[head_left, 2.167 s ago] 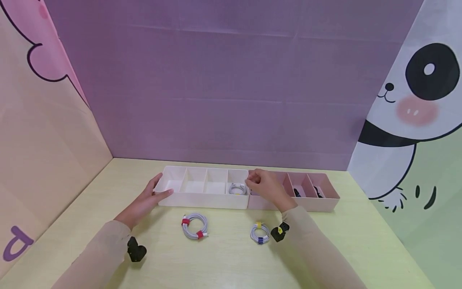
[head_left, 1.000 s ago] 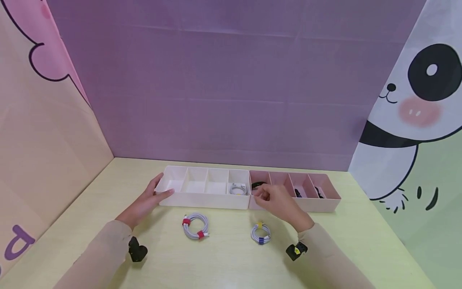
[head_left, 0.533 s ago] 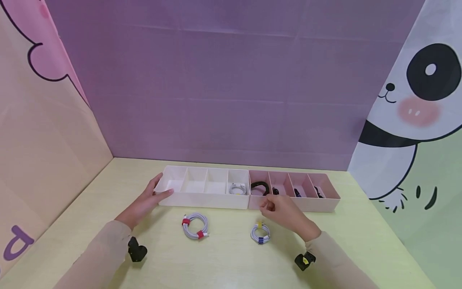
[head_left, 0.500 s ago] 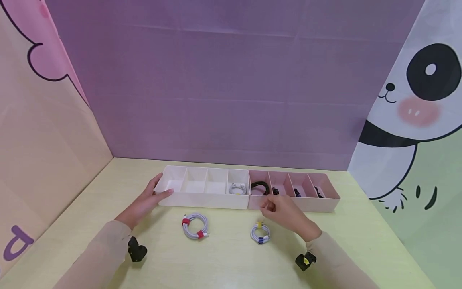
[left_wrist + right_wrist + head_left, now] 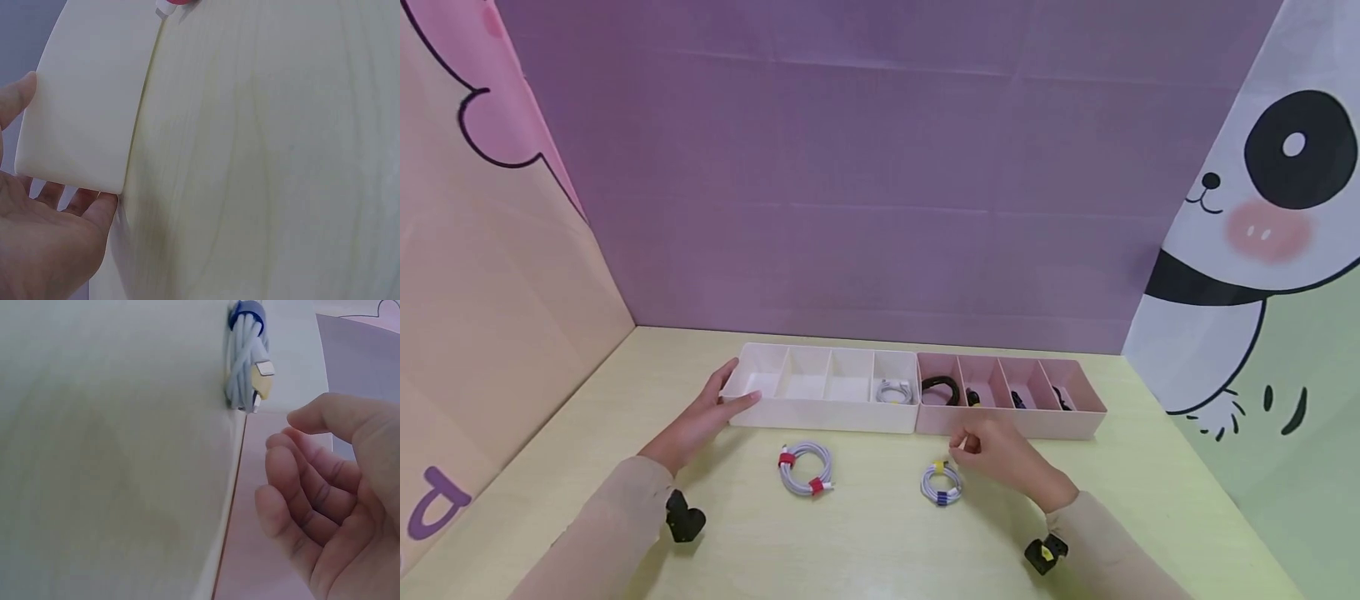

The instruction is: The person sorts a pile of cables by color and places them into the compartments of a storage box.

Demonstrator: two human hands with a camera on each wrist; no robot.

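My left hand [image 5: 703, 417] holds the left end of a white compartment box [image 5: 820, 417], its fingers along the end wall and its thumb at the front rim. In the left wrist view, fingertips [image 5: 106, 203] touch the box's end. My right hand [image 5: 1003, 454] hovers in front of a pink compartment box [image 5: 1045, 425], fingers loosely bent and holding nothing. Just left of it, a small coiled white cable [image 5: 931, 492] with yellow and blue ties lies on the table; the right wrist view shows its plug [image 5: 262, 372]. A larger coiled cable [image 5: 826, 458] with red ties lies further left.
The boxes stand end to end before a purple backdrop [image 5: 880, 208]. A coiled white cable [image 5: 883, 393] sits in the white box's rightmost compartment. A coiled black cable [image 5: 953, 390] lies in the pink box's leftmost compartment, with dark items in its others.
My right hand has drawn back from the boxes' junction, toward me and rightward, to beside the small cable, uncovering the black cable. My left hand has stayed on the white box.
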